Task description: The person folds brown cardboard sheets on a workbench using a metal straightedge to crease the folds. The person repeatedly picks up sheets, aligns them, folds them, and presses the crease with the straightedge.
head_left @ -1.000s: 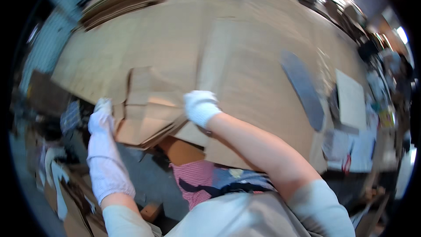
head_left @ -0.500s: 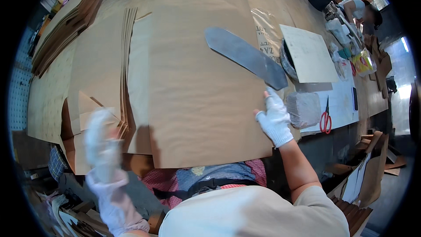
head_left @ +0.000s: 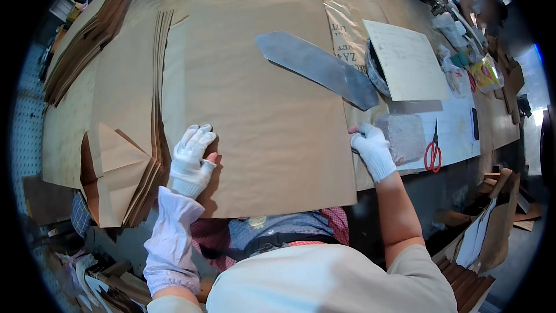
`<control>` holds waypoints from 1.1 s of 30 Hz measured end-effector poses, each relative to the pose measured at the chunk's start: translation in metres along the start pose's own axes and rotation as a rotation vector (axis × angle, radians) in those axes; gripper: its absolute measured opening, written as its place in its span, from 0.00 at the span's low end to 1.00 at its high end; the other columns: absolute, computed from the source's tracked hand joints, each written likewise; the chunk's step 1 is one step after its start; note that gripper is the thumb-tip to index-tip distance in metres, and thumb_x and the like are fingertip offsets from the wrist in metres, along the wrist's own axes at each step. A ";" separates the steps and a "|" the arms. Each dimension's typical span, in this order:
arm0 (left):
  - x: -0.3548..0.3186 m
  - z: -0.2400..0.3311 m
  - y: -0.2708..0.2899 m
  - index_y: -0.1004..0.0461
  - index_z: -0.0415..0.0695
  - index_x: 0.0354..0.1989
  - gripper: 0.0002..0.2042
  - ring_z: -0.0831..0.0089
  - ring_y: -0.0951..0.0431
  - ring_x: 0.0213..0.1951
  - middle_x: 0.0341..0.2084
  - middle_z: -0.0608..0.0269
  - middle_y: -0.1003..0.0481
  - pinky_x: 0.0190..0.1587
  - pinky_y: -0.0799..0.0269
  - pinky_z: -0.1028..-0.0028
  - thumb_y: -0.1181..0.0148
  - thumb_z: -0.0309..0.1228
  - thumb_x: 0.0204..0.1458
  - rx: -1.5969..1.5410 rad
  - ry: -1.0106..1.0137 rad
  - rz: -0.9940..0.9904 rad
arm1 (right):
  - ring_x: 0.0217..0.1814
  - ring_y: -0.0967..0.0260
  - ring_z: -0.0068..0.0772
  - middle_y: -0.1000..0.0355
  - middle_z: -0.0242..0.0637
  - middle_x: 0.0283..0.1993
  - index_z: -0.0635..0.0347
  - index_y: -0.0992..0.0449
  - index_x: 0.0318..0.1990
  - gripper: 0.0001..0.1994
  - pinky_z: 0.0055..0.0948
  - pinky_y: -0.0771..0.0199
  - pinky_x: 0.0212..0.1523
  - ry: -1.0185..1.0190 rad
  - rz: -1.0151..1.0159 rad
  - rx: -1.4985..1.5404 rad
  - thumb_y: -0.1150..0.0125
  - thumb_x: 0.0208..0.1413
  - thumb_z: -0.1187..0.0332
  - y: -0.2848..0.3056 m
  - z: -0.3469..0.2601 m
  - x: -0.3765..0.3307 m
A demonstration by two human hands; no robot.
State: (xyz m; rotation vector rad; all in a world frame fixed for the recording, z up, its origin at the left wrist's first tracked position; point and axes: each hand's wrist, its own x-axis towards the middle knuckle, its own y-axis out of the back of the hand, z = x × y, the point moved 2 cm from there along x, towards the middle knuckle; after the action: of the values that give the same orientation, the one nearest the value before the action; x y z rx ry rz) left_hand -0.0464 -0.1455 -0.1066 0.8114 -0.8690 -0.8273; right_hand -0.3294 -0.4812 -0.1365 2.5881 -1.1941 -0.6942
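Centre frame: kraft-paper sheet (head_left: 272,145), apparently at an aligning step. Left hand (head_left: 193,155), loosely spread, at its left edge; right hand (head_left: 374,146) curled near the right, pinch indeterminable. Next move calls for even edge control.

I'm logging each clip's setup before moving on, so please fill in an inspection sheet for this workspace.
Surface: wooden table, largely covered by brown paper.
Job's things: large brown sheet in front of the person; folded brown stack to its left; grey pointed strip across the sheet's right edge.
Clutter: red-handled scissors, wrapped block and pale board, all at right.
Hands: gloved left hand at the sheet's left side, fingers extended; gloved right hand by its right edge, fingers curled, grip unclear.
Cables: nothing seen.
Surroundings: another person at upper right; cardboard pieces at lower right.
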 end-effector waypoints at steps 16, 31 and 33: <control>-0.015 -0.037 0.017 0.22 0.40 0.27 0.13 0.81 0.33 0.22 0.17 0.69 0.28 0.27 0.36 0.71 0.35 0.34 0.60 -0.491 1.027 -0.047 | 0.32 0.24 0.31 0.20 0.42 0.31 0.62 0.16 0.42 0.09 0.31 0.27 0.35 0.038 -0.122 -0.199 0.33 0.57 0.68 -0.017 -0.030 0.001; 0.004 -0.029 -0.015 0.19 0.46 0.36 0.20 0.49 0.18 0.39 0.35 0.51 0.18 0.44 0.24 0.52 0.52 0.48 0.66 0.195 0.985 -0.089 | 0.56 0.26 0.55 0.26 0.53 0.57 0.64 0.25 0.58 0.27 0.48 0.27 0.54 0.616 0.389 -0.758 0.29 0.47 0.69 -0.050 -0.022 -0.009; 0.004 -0.029 -0.015 0.19 0.47 0.36 0.20 0.48 0.18 0.40 0.35 0.51 0.18 0.45 0.24 0.52 0.52 0.47 0.66 0.205 0.989 -0.074 | 0.64 0.31 0.58 0.31 0.55 0.65 0.64 0.29 0.65 0.35 0.51 0.31 0.63 0.783 0.390 -1.055 0.28 0.45 0.68 -0.050 -0.037 -0.007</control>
State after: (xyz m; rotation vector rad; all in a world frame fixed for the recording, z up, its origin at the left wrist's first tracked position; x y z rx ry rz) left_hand -0.0234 -0.1480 -0.1300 1.2714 -0.0366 -0.3071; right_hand -0.2819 -0.4435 -0.1210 1.4295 -0.7121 -0.0974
